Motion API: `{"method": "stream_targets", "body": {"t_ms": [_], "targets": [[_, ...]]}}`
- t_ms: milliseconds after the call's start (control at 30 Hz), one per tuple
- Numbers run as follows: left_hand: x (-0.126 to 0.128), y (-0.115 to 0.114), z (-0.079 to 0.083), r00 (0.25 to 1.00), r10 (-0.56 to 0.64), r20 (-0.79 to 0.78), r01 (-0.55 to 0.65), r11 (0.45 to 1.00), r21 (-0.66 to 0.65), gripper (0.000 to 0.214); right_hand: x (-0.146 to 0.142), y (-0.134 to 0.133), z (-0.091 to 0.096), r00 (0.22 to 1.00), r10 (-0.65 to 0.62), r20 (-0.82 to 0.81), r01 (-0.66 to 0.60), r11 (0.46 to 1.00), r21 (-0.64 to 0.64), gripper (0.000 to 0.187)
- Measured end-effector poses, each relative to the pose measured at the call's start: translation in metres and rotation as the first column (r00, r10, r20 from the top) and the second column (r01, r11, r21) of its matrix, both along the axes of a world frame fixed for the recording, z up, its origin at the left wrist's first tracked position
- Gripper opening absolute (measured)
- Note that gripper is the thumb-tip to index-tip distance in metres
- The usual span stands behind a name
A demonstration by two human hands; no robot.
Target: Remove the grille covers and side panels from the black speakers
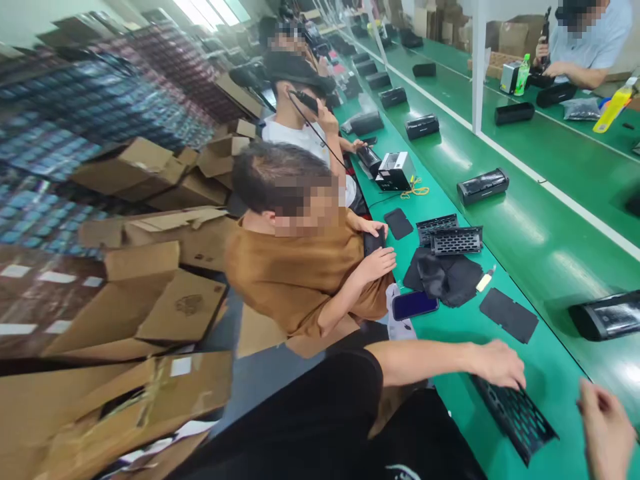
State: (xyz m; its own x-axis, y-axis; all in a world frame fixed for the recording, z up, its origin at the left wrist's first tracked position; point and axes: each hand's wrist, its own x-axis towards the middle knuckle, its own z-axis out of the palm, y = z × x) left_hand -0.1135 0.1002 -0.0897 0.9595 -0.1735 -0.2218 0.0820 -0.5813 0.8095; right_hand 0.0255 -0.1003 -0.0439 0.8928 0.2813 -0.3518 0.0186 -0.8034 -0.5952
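Note:
My left hand (497, 363) reaches out from a black sleeve and rests on the near end of a black perforated grille panel (517, 417), with its fingers curled over the panel's edge. The panel lies flat on the green bench (500, 313). My right hand (605, 427) hovers at the lower right, just beyond the panel's other end. Its fingers are loosely apart with nothing in them, and it does not touch the panel.
A co-worker in a brown shirt (295, 273) sits close on my left, holding a black part. Near them lie a phone (415, 305), black cloth (447, 277), flat black pads (509, 315) and two more grilles (456, 240). Black speakers (483, 185) ride the belt. Cardboard boxes (150, 313) pile up at left.

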Motion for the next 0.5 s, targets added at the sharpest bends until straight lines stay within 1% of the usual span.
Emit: {"method": "stream_targets", "body": {"t_ms": [33, 67, 100, 133, 167, 233, 267, 300, 333, 367, 400, 433, 467, 500], "targets": [[0.000, -0.020, -0.012, 0.994, -0.106, 0.010, 0.104, 0.989, 0.100, 0.009, -0.004, 0.028, -0.008, 0.990, 0.138, -0.035, -0.139, 0.989, -0.044, 0.041], [-0.002, -0.034, -0.022, 0.985, -0.167, 0.037, 0.158, 0.971, 0.179, 0.014, -0.008, 0.057, -0.017, 0.972, 0.231, -0.048, -0.233, 0.972, -0.023, 0.040], [-0.005, -0.042, -0.030, 0.980, -0.185, 0.070, 0.164, 0.958, 0.236, 0.020, -0.013, 0.085, -0.027, 0.955, 0.290, -0.053, -0.291, 0.957, -0.004, 0.038], [-0.010, -0.043, -0.034, 0.978, -0.172, 0.115, 0.136, 0.953, 0.270, 0.026, -0.018, 0.110, -0.036, 0.940, 0.335, -0.061, -0.336, 0.942, -0.003, 0.036], [-0.016, -0.038, -0.036, 0.977, -0.136, 0.164, 0.085, 0.955, 0.286, 0.030, -0.023, 0.131, -0.045, 0.930, 0.360, -0.065, -0.362, 0.932, -0.016, 0.036], [-0.032, -0.017, -0.034, 0.974, 0.008, 0.226, -0.076, 0.952, 0.295, 0.024, -0.031, 0.159, -0.061, 0.924, 0.373, -0.080, -0.378, 0.923, -0.066, 0.035], [-0.039, -0.003, -0.030, 0.967, 0.111, 0.229, -0.179, 0.936, 0.302, 0.020, -0.034, 0.166, -0.068, 0.926, 0.368, -0.086, -0.375, 0.922, -0.094, 0.034], [-0.044, 0.012, -0.027, 0.948, 0.237, 0.211, -0.296, 0.900, 0.321, 0.021, -0.036, 0.169, -0.073, 0.929, 0.360, -0.090, -0.369, 0.922, -0.119, 0.032], [-0.047, 0.026, -0.024, 0.908, 0.379, 0.180, -0.419, 0.836, 0.353, 0.024, -0.038, 0.168, -0.078, 0.931, 0.353, -0.093, -0.363, 0.922, -0.137, 0.030], [-0.047, 0.039, -0.022, 0.844, 0.517, 0.144, -0.528, 0.755, 0.387, 0.027, -0.038, 0.166, -0.082, 0.932, 0.349, -0.094, -0.360, 0.921, -0.148, 0.029], [-0.043, 0.050, -0.021, 0.769, 0.630, 0.104, -0.609, 0.675, 0.417, 0.029, -0.038, 0.163, -0.085, 0.933, 0.347, -0.095, -0.358, 0.921, -0.152, 0.029], [-0.037, 0.059, -0.021, 0.699, 0.713, 0.060, -0.660, 0.609, 0.440, 0.030, -0.037, 0.160, -0.089, 0.933, 0.346, -0.096, -0.357, 0.922, -0.150, 0.030], [-0.030, 0.066, -0.022, 0.649, 0.761, 0.013, -0.681, 0.573, 0.456, 0.031, -0.036, 0.157, -0.092, 0.933, 0.346, -0.098, -0.357, 0.923, -0.143, 0.030], [-0.021, 0.071, -0.025, 0.622, 0.782, -0.031, -0.683, 0.562, 0.467, 0.033, -0.034, 0.155, -0.094, 0.933, 0.344, -0.101, -0.356, 0.925, -0.133, 0.029]]}}
